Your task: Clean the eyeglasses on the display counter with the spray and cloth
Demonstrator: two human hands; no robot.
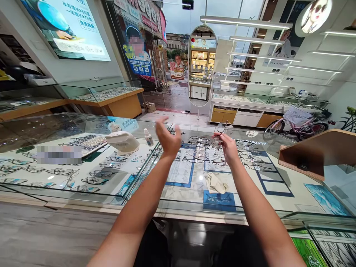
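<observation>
My right hand point(229, 145) pinches a pair of eyeglasses point(221, 128) above the glass counter, the lenses raised past the fingertips. Raised over the counter to the left, my left hand point(168, 138) has its fingers apart and nothing in it. A small white spray bottle point(148, 137) stands on the glass just left of that hand. Below my right hand lies a crumpled cream cloth point(216, 183), partly over a blue card point(219, 201). Several eyeglass frames point(196, 158) are laid out in rows under and around my hands.
Left on the counter are a white device point(122, 142) and a keyboard point(86, 143). A brown wooden stand point(314, 154) rises at the right. Beyond the counter stand an oval mirror point(200, 66), display cases point(111, 98) and a pink bicycle point(300, 122).
</observation>
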